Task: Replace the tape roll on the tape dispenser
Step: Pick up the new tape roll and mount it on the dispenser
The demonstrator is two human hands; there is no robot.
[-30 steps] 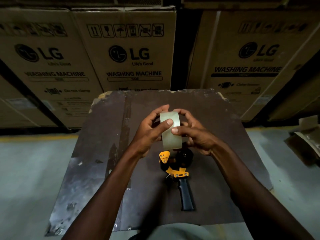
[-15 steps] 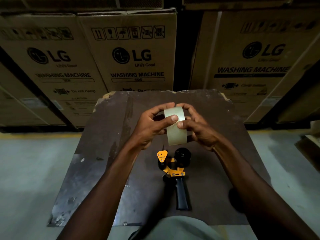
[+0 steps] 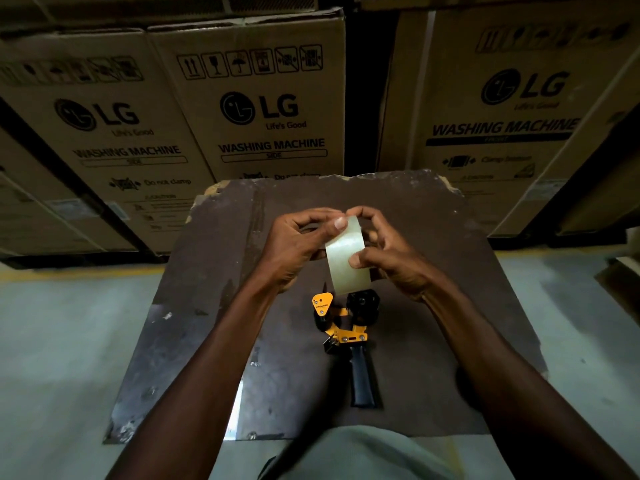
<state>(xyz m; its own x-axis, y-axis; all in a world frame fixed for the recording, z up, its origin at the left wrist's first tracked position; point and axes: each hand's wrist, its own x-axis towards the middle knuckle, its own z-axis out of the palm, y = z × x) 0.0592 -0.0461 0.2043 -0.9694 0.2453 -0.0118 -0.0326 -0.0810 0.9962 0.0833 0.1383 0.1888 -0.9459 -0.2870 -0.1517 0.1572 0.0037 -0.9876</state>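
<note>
I hold a pale translucent tape roll (image 3: 346, 263) edge-on above the table between both hands. My left hand (image 3: 298, 247) grips its left side, thumb pressed on the top of the outer band. My right hand (image 3: 394, 261) holds the right side, thumb on the band's middle. Below the roll lies the tape dispenser (image 3: 346, 332), yellow frame, black hub and black handle pointing toward me. Its hub carries no roll. The roll's core is hidden by my fingers.
The dispenser rests on a dark worn table top (image 3: 214, 306) with chipped far corners. Large cardboard washing machine boxes (image 3: 263, 109) stand close behind it. Grey concrete floor (image 3: 62, 341) lies on both sides, with cardboard scraps (image 3: 620, 285) at the right.
My left thumb has slid up to the top of the roll and my right thumb has moved lower on the band. The roll tilted slightly. The dispenser stayed put.
</note>
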